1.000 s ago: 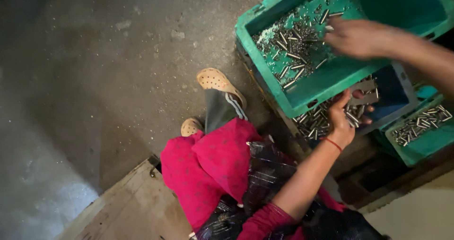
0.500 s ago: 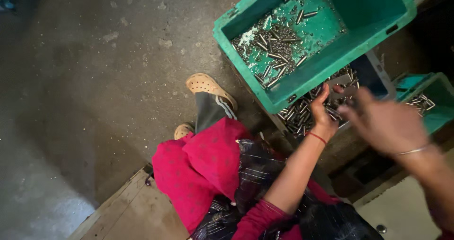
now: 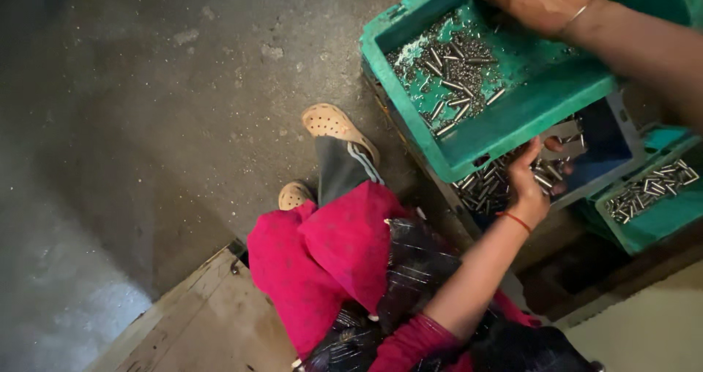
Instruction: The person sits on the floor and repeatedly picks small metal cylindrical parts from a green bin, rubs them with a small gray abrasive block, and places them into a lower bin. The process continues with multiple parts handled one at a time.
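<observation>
My left hand (image 3: pixel 529 181), with a red thread at the wrist, reaches into a blue tray (image 3: pixel 600 141) of small metal pins (image 3: pixel 489 185). Its fingers curl down among the pins, next to a grey flat piece (image 3: pixel 560 132). My right hand (image 3: pixel 542 2), with a thin bangle, lies palm down inside a tilted green crate (image 3: pixel 512 127), at its far side. The fingers stretch out over the crate floor, where more loose metal pins (image 3: pixel 454 72) are scattered. The crate sits above the blue tray and hides part of it.
A smaller green bin (image 3: pixel 659 222) with pins stands at the right. My legs in pink cloth (image 3: pixel 329 262) and two tan clogs (image 3: pixel 333 123) are on a grey concrete floor (image 3: pixel 146 123). A wooden board (image 3: pixel 198 328) lies at the bottom left.
My right hand has swung from low at the right, away from the crate, up into the green crate. My left hand has stayed in the blue tray.
</observation>
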